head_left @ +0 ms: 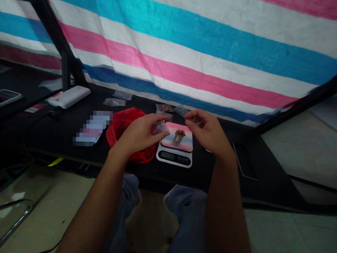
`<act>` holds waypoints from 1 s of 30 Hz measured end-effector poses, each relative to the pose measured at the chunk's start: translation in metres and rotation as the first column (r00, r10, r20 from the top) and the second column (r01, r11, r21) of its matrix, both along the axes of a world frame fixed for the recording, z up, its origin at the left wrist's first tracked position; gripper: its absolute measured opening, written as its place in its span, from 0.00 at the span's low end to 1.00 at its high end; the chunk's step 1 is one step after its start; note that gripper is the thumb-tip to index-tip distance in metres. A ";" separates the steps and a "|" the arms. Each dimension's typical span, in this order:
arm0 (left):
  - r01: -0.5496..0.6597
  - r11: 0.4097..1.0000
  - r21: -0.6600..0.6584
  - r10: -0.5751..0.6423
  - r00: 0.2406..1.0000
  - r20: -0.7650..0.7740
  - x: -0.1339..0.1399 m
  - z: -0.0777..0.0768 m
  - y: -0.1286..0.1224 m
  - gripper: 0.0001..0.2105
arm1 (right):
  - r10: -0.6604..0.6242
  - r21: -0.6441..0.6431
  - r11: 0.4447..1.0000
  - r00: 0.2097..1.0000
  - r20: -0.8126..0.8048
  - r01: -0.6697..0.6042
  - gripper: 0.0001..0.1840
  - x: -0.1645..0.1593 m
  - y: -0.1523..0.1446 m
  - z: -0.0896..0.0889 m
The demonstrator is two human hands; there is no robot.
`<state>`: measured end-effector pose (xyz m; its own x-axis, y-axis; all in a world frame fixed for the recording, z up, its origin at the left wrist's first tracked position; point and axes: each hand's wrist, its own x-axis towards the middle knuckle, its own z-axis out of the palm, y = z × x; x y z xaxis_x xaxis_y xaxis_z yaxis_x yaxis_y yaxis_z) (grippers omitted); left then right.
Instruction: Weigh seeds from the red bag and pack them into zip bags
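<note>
A small clear plastic bag (159,127) is held between the thumb and fingers of my left hand (137,134), at the left edge of the kitchen scale (174,159). On the scale's striped top stands a small metal cup (178,138), heaped with brown pieces (180,133). My right hand (208,131) hovers at the scale's right side, fingertips pinched together; whatever may be between them is too small to make out. Under my left hand lies an open red plastic bag (115,130), its contents mostly hidden.
Filled small bags (165,108) lie behind the scale, and flat clear bags (115,102) farther left. A phone (93,129), a white power bank (70,96) and a dark phone-like slab (246,160) rest on the black table (59,148). Striped sheeting (187,49) hangs behind.
</note>
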<state>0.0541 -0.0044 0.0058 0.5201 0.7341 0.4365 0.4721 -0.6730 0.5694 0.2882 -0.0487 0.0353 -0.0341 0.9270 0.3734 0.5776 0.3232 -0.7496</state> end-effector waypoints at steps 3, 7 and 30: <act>0.063 0.995 -0.075 -0.068 0.995 -0.076 0.001 -0.008 0.005 0.30 | -0.025 -0.091 0.995 0.991 0.128 0.037 0.14 0.017 -0.002 -0.014; 0.072 0.993 -0.096 -0.082 0.990 -0.111 0.005 -0.014 0.008 0.34 | 0.011 -0.248 0.968 0.987 0.161 0.030 0.22 0.021 -0.003 -0.028; 0.092 0.988 -0.121 -0.102 0.991 -0.083 0.014 -0.011 0.001 0.26 | 0.185 -0.193 0.967 0.979 0.081 -0.167 0.15 0.007 0.004 -0.035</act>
